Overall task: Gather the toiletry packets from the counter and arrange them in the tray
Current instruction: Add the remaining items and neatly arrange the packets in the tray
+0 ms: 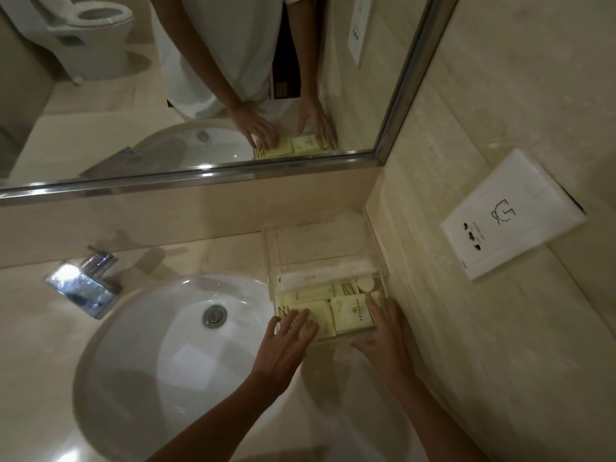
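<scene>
my left grip [289, 338] lies flat, fingers spread, on the pale yellow toiletry packets [350, 313] at the tray's near left corner. my right grip [383, 331] is loose too, fingers over the right edge, thumb along the near wall, clasping nothing. the clear tray [378, 266] sits right of centre on the table [40, 405], against the wall, just right of the sink [140, 355].

No wording is legible. The pale yellow toiletry packets [350, 313] carry tiny unreadable print, and the wall socket plate [510, 215] shows a small line-drawn symbol.
</scene>
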Demonstrator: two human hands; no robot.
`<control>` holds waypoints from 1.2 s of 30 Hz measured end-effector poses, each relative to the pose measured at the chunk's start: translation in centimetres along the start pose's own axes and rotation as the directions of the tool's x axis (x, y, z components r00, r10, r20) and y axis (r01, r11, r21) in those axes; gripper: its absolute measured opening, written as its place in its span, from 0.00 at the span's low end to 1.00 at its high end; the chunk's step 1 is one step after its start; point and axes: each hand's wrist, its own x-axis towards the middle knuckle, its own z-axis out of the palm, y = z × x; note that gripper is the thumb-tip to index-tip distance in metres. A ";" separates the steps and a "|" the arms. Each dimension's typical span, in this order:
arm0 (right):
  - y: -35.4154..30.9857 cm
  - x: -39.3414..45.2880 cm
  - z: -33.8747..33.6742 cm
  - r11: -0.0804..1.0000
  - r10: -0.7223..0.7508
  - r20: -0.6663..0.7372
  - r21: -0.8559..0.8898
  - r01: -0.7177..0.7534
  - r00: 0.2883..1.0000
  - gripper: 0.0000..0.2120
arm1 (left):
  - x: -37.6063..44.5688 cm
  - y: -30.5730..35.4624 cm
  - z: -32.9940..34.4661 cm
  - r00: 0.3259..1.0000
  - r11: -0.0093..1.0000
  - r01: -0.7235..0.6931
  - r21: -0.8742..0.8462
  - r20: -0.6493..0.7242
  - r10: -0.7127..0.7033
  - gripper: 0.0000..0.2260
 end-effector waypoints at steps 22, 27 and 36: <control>-2.5 4.0 -0.9 0.971 -0.161 -0.090 -0.195 0.141 0.983 0.31 | 3.2 -2.2 -1.5 0.994 0.994 0.099 0.039 -0.053 -0.097 0.38; -3.0 4.9 -0.7 0.961 -0.169 -0.143 -0.244 0.131 0.975 0.30 | 4.1 -2.6 -1.9 0.987 0.996 0.085 0.021 -0.140 -0.081 0.33; -3.6 7.3 -0.9 0.890 -0.250 -0.058 -0.408 0.206 0.966 0.31 | 5.8 -3.3 -3.1 0.952 0.972 0.222 -0.075 -0.197 -0.233 0.31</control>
